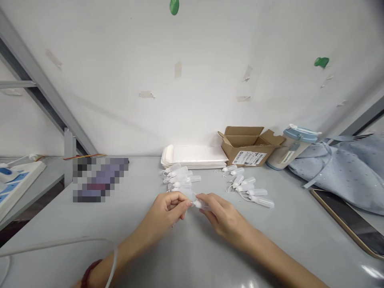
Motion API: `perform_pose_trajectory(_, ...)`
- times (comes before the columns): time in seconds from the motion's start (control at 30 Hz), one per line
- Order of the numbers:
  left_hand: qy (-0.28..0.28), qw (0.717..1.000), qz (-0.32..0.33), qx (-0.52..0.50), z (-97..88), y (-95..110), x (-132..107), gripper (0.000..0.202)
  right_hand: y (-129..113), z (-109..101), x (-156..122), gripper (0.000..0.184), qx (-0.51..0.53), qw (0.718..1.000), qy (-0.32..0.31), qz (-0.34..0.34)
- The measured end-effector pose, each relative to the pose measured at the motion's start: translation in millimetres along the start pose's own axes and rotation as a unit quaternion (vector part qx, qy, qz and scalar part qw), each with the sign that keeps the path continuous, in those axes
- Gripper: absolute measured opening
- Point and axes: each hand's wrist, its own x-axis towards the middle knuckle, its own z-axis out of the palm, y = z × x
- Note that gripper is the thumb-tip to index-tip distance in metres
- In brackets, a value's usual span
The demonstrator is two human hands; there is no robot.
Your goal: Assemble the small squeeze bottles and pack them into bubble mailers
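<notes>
Between thumb and fingers, my right hand (220,212) grips a small translucent dropper bottle (201,205), its white tip pointing left. My left hand (172,208) is closed in a pinch right at that tip; whatever lies between the fingertips is too small to make out. Just beyond my left hand lies a cluster of similar dropper bottles (180,176), partly hidden by the fingers. To the right, several more dropper bottles (246,187) lie on their sides, thin white strands at their tips.
White padded envelopes (198,156) are stacked against the wall, beside an open cardboard box (249,150) and a blue-lidded cup (292,148). A phone (348,222) and blue fabric (354,172) lie right. A white cable (60,243) crosses my left forearm; a power strip (21,186) sits far left.
</notes>
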Motion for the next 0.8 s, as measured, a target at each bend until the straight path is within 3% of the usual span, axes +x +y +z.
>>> perform_pose_trajectory(0.13, 0.076, 0.997, 0.02, -0.004, -15.8, 3, 5, 0.023, 7, -6, 6, 0.036, -0.064, 0.998, 0.023, -0.01)
perform_pose_trajectory(0.23, 0.148, 0.989, 0.016, -0.002, -28.6, 2, 11, 0.023, 23, -17, 9, 0.037, -0.137, 0.989, 0.049, 0.027)
perform_pose_trajectory(0.33, 0.146, 0.989, -0.017, 0.015, -38.2, 0, 16, 0.025, 47, -32, 8, 0.036, -0.206, 0.974, 0.054, 0.076)
perform_pose_trajectory(0.43, 0.12, 0.99, -0.053, 0.052, -43.7, -2, 18, 0.028, 70, -46, 3, 0.038, -0.294, 0.943, 0.016, 0.153)
perform_pose_trajectory(0.53, 0.149, 0.985, -0.066, 0.06, -46.0, -5, 20, 0.025, 84, -54, -3, 0.045, -0.325, 0.92, -0.041, 0.216)
perform_pose_trajectory(0.63, 0.187, 0.98, -0.049, 0.052, -45.8, -7, 21, 0.031, 90, -56, -6, 0.045, -0.325, 0.909, -0.079, 0.25)
perform_pose_trajectory(0.8, 0.186, 0.98, -0.018, 0.065, -39.7, -8, 20, 0.031, 96, -50, -6, 0.044, -0.293, 0.902, -0.142, 0.284)
